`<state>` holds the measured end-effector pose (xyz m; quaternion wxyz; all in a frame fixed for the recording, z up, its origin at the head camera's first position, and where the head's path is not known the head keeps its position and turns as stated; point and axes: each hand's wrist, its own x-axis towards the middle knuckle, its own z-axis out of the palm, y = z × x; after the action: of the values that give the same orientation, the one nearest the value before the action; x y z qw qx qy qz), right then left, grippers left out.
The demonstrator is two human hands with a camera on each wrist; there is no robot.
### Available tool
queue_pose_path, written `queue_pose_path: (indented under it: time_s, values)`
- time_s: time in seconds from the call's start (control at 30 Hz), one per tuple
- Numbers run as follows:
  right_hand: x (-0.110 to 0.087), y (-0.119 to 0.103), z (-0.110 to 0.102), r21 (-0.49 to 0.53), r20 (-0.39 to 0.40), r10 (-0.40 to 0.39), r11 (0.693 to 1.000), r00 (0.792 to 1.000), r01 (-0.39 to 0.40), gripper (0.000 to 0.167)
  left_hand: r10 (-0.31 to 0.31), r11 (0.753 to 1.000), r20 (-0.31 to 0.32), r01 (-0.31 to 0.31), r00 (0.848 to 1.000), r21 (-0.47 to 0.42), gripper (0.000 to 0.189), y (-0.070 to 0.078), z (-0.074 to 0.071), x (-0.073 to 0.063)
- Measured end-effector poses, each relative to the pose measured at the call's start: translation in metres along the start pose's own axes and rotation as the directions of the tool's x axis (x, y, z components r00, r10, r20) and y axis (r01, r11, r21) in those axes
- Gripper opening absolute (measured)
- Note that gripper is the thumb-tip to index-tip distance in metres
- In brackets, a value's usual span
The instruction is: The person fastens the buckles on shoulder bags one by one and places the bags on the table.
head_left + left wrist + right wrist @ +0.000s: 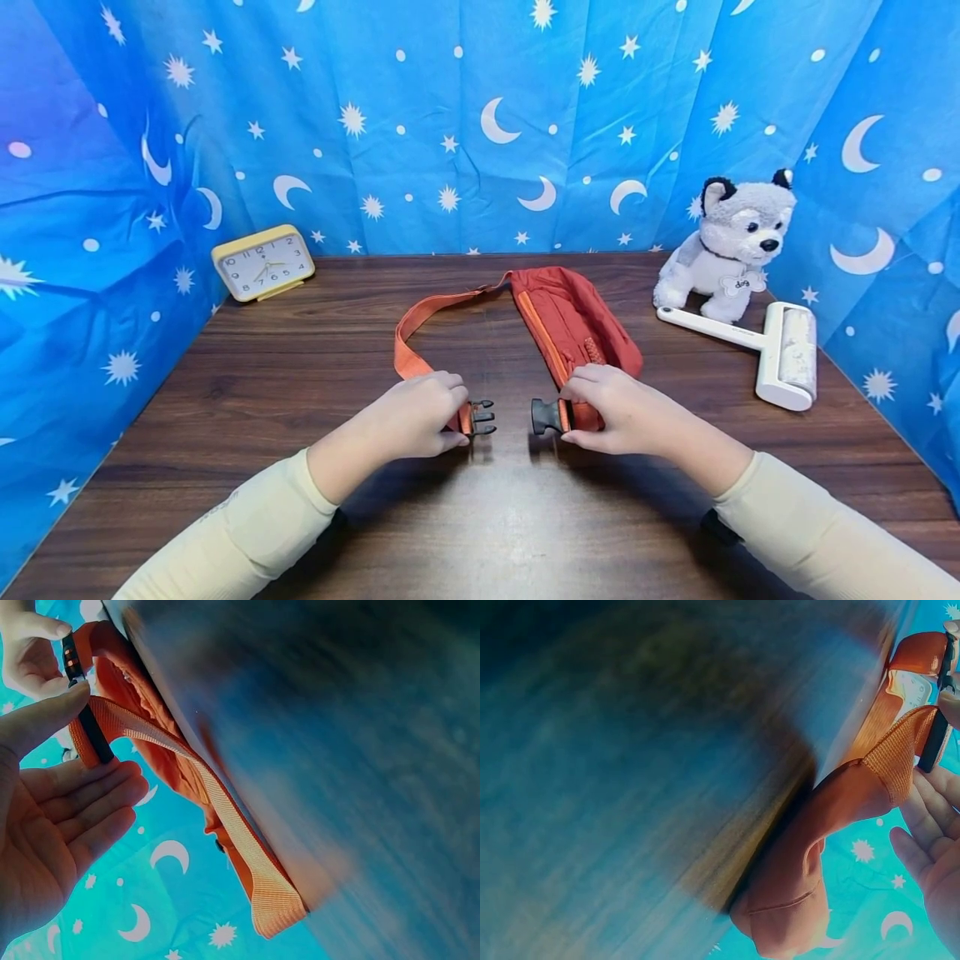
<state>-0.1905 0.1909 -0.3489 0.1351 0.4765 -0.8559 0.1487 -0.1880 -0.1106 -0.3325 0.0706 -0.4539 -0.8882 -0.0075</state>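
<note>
A red waist bag [592, 312] with an orange zip lies on the table, its orange strap [415, 329] curving out to the left. My left hand [420, 414] pinches the black pronged buckle half [482, 417] between thumb and fingers, prongs pointing right. Facing it, the black socket half [544, 416] is pinched by my right hand [622, 410] at the bag's near end. A small gap separates the two halves in the head view. In the left wrist view the webbing [225, 802] loops away from the buckle half [96, 736].
Brown wooden table [315, 517] with a blue starry cloth [420, 167] around it. At the back left stands a yellow alarm clock [264, 263]. A plush dog [723, 242] sits at the back right, a white lint roller [783, 358] lying in front of it.
</note>
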Motion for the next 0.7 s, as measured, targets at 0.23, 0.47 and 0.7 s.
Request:
queue_pose_path:
  time_s: [0.23,0.47,0.7]
  values:
    - [0.0006,0.0002,0.0012,-0.006,-0.028,-0.029,1.000,0.999,0.029,0.035,0.009,1.000,-0.003,-0.009,1.000,0.004,0.029,0.0003,-0.0024,0.0008]
    - [0.0020,-0.0005,0.0034,-0.004,-0.060,-0.058,0.998,0.997,0.058,0.036,0.012,1.000,-0.002,-0.011,1.000,0.009,0.029,0.0008,-0.0012,0.0010]
    - [0.0037,-0.0003,0.0049,-0.002,-0.080,-0.084,0.996,0.993,0.084,0.036,0.002,1.000,0.004,-0.002,1.000,0.001,0.029,0.0026,-0.0028,0.0008]
